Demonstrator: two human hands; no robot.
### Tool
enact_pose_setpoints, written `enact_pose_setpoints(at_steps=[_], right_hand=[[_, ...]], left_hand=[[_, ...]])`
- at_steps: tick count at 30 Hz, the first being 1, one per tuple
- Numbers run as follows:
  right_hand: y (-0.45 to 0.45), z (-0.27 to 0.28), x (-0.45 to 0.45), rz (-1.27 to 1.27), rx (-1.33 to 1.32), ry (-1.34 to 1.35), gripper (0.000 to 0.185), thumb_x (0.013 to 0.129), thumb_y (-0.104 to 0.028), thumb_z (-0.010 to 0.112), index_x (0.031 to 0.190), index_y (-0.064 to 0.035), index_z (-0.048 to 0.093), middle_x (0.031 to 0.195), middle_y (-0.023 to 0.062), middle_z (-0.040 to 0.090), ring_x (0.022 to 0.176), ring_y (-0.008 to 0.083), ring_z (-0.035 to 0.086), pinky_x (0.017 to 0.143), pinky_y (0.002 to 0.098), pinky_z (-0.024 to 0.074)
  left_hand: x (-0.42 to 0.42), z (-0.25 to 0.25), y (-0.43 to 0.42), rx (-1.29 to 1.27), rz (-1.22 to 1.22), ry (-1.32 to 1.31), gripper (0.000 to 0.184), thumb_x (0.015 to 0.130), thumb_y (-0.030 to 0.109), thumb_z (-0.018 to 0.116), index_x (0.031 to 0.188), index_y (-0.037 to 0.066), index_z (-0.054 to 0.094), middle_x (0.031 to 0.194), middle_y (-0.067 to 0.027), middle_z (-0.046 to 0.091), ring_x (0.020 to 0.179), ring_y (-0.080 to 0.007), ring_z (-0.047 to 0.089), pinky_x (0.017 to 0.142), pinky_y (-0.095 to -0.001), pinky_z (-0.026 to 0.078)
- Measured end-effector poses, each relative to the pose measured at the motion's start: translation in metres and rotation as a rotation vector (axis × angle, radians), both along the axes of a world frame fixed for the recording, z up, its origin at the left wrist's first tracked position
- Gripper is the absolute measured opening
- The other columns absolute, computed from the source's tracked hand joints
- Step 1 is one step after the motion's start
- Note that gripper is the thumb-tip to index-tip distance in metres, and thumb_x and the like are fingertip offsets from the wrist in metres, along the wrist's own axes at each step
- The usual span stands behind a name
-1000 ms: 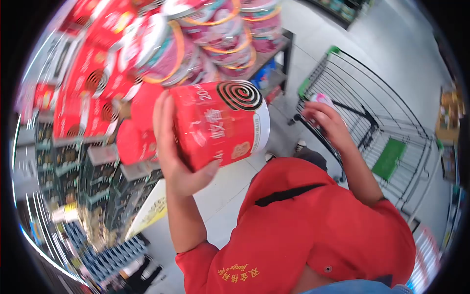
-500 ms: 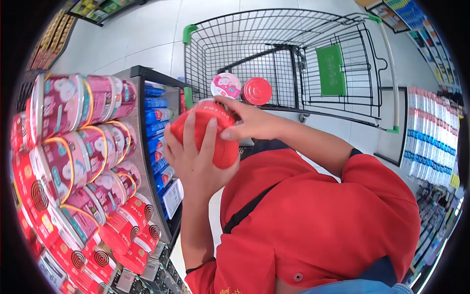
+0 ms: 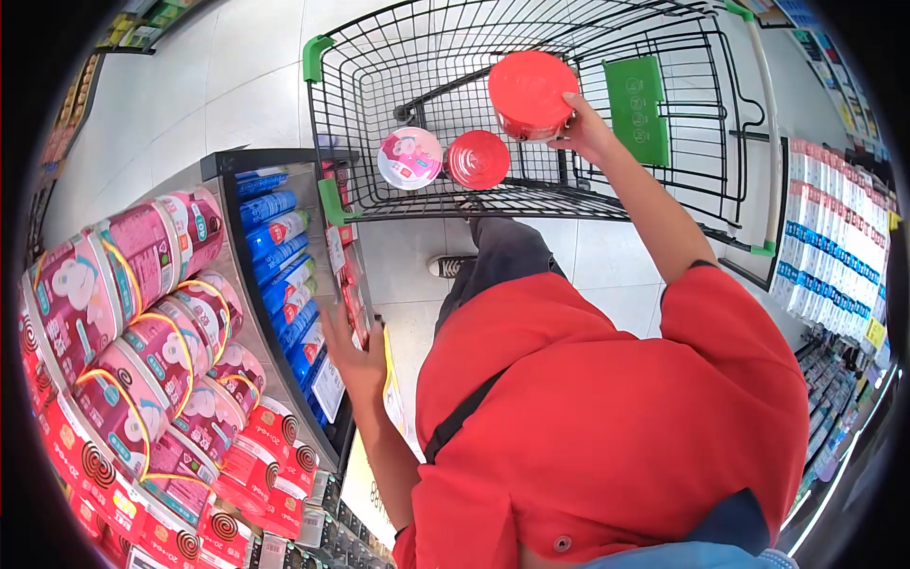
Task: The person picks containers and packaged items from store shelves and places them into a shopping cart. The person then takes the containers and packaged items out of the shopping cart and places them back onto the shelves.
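Observation:
My right hand (image 3: 590, 131) grips a red round tub (image 3: 533, 90) by its side, thumb near the lid, above the wire shopping cart (image 3: 455, 207). Inside the cart stand a pink-and-white round tub (image 3: 409, 158) and another red-lidded tub (image 3: 478, 159), side by side. My left hand (image 3: 354, 356) holds nothing; its fingers are apart, close to the shelf edge with the white price tag (image 3: 328, 389).
On the left are stacked pink tubs (image 3: 152, 346) tied with yellow bands, above red boxes (image 3: 261, 469). Blue packs (image 3: 284, 256) fill the rack beside them. A green panel (image 3: 637, 112) hangs in the cart. White, red and blue packs (image 3: 832, 251) stand at right.
The red tub was between both hands near the shelf. My right hand has carried it over the cart, and my left hand has let go and dropped back toward the shelf.

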State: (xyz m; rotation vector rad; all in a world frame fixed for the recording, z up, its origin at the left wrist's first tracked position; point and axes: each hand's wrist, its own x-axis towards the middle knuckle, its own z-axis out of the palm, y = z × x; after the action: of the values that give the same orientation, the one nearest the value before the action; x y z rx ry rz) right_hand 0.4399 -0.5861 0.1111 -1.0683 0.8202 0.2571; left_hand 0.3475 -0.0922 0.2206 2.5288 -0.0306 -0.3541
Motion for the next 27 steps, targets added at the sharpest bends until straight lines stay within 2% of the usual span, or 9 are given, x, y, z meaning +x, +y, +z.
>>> enact_pose_setpoints(at_steps=[1,4,8,11,14,17,20,24,27], right_hand=[[-0.004,-0.016,-0.001,-0.031,0.012,0.059,0.084,0.082,-0.060,0.060,0.145,-0.0140,0.032,0.150,0.0149,0.033,0.129,0.0374,0.040,0.102,0.0604,0.0323],[-0.027,-0.096,-0.007,-0.058,0.028,0.297,0.089,0.077,-0.059,0.064,0.145,-0.0107,0.032,0.147,0.0175,0.037,0.132,0.0415,0.037,0.103,0.0657,0.0247],[-0.036,-0.152,-0.021,-0.073,-0.010,0.437,0.090,0.072,-0.061,0.066,0.140,-0.0084,0.039,0.144,0.0194,0.040,0.129,0.0428,0.040,0.103,0.0653,0.0251],[-0.028,-0.163,-0.025,-0.067,0.020,0.452,0.091,0.072,-0.061,0.068,0.140,-0.0081,0.039,0.144,0.0196,0.041,0.128,0.0427,0.042,0.103,0.0645,0.0253],[-0.022,-0.168,-0.026,-0.031,0.070,0.484,0.083,0.073,-0.058,0.068,0.136,-0.0093,0.042,0.141,0.0167,0.044,0.128,0.0388,0.042,0.104,0.0617,0.0270],[-0.009,-0.154,-0.026,-0.055,0.017,0.464,0.074,0.078,-0.054,0.067,0.133,-0.0109,0.044,0.137,0.0102,0.046,0.125,0.0280,0.043,0.098,0.0568,0.0328],[-0.019,-0.165,-0.034,-0.028,0.076,0.475,0.073,0.079,-0.055,0.066,0.135,-0.0168,0.041,0.137,0.0045,0.042,0.126,0.0256,0.041,0.101,0.0536,0.0322],[-0.027,-0.165,-0.039,0.012,0.139,0.456,0.075,0.081,-0.047,0.063,0.142,-0.0139,0.035,0.148,0.0061,0.033,0.132,0.0281,0.036,0.103,0.0571,0.0290],[-0.026,-0.170,-0.042,-0.020,0.128,0.438,0.066,0.081,-0.044,0.063,0.136,-0.0153,0.041,0.145,0.0061,0.035,0.124,0.0265,0.041,0.099,0.0562,0.0321]], left_hand=[[-0.017,-0.012,0.008,0.033,0.075,0.101,0.061,0.081,0.016,0.068,0.135,0.000,0.046,0.147,-0.0285,0.033,0.137,-0.0432,0.031,0.111,-0.0445,0.028],[-0.071,-0.043,0.032,0.100,0.153,0.275,0.058,0.084,0.016,0.067,0.135,-0.003,0.046,0.145,-0.0290,0.035,0.137,-0.0408,0.032,0.113,-0.0431,0.027],[-0.150,-0.081,0.062,0.098,0.304,0.451,0.061,0.086,0.023,0.068,0.134,-0.007,0.045,0.143,-0.0259,0.040,0.136,-0.0372,0.035,0.113,-0.0413,0.026],[-0.257,-0.167,0.136,0.138,0.304,0.535,0.061,0.088,0.028,0.065,0.135,-0.005,0.046,0.139,-0.0217,0.048,0.133,-0.0340,0.040,0.111,-0.0406,0.031],[-0.264,-0.162,0.135,0.104,0.401,0.583,0.060,0.089,0.028,0.065,0.135,-0.005,0.046,0.139,-0.0214,0.048,0.132,-0.0336,0.042,0.110,-0.0404,0.032],[-0.266,-0.144,0.126,0.051,0.532,0.652,0.060,0.089,0.028,0.065,0.135,-0.005,0.046,0.138,-0.0211,0.048,0.129,-0.0330,0.044,0.109,-0.0401,0.034],[-0.265,-0.132,0.114,-0.011,0.673,0.706,0.059,0.089,0.028,0.065,0.135,-0.005,0.046,0.138,-0.0207,0.049,0.127,-0.0324,0.047,0.107,-0.0397,0.036],[-0.253,-0.134,0.104,-0.068,0.668,0.625,0.058,0.089,0.028,0.064,0.135,-0.004,0.047,0.137,-0.0198,0.050,0.119,-0.0302,0.053,0.102,-0.0384,0.040],[-0.248,-0.134,0.094,-0.009,0.716,0.683,0.057,0.090,0.028,0.062,0.135,-0.002,0.047,0.137,-0.0186,0.051,0.117,-0.0313,0.053,0.100,-0.0384,0.042]])
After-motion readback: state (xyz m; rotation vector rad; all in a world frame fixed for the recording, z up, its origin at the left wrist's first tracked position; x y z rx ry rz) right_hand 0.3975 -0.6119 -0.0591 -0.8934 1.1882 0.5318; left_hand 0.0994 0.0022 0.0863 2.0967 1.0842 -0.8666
